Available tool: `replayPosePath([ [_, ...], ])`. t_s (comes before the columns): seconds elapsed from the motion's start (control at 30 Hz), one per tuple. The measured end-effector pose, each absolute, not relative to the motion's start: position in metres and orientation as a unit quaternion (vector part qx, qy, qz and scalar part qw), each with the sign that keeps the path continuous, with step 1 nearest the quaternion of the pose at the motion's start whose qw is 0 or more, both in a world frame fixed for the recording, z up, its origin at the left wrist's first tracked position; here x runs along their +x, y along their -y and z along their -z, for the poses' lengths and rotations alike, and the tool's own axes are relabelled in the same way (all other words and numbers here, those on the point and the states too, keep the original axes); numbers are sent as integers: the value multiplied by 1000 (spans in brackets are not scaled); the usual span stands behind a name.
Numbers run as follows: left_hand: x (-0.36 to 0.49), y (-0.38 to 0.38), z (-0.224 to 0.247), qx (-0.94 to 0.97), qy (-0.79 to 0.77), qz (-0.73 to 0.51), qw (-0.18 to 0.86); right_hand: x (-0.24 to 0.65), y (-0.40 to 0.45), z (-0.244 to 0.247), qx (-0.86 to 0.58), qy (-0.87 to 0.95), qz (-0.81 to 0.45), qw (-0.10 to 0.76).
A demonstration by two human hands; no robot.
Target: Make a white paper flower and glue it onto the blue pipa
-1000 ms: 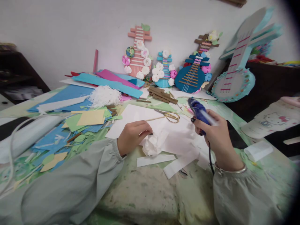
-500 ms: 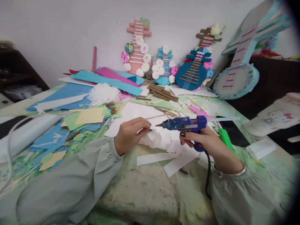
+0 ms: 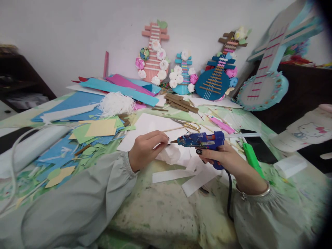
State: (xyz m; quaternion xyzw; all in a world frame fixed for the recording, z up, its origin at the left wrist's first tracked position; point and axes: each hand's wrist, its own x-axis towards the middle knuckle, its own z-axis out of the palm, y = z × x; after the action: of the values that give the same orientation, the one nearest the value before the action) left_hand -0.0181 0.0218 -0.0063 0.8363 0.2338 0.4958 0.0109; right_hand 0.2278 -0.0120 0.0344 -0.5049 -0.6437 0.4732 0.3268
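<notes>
My right hand [image 3: 215, 154] grips a blue hot glue gun [image 3: 201, 140] by its handle, with a clear glue stick [image 3: 243, 135] jutting from the back. The gun's nozzle points left and ends close to the fingertips of my left hand [image 3: 149, 148]. Those fingers are pinched together on a crumpled white paper flower [image 3: 171, 154], which hangs just below them and partly behind. Whether the nozzle touches the paper I cannot tell. White paper strips [image 3: 169, 175] lie on the table under both hands.
Gold-handled scissors [image 3: 190, 125] and brown strips [image 3: 181, 102] lie behind the gun. Coloured paper scraps [image 3: 88, 138] and a heap of white string [image 3: 116, 103] cover the left. Decorated model lutes [image 3: 212, 84] lean on the wall. A phone [image 3: 259, 148], green tool [image 3: 251, 159] and cup [image 3: 303, 129] are right.
The glue gun has shifted slightly left and down, bringing its nozzle nearer my left fingertips. My left hand keeps its pinch. The whole view has moved a little.
</notes>
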Motion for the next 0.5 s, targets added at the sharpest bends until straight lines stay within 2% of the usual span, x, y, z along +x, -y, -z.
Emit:
replayPosePath([
  [0.5,-19,-20,4,831,-245,-499,10,230,12,-36,-515,649,-469,306],
])
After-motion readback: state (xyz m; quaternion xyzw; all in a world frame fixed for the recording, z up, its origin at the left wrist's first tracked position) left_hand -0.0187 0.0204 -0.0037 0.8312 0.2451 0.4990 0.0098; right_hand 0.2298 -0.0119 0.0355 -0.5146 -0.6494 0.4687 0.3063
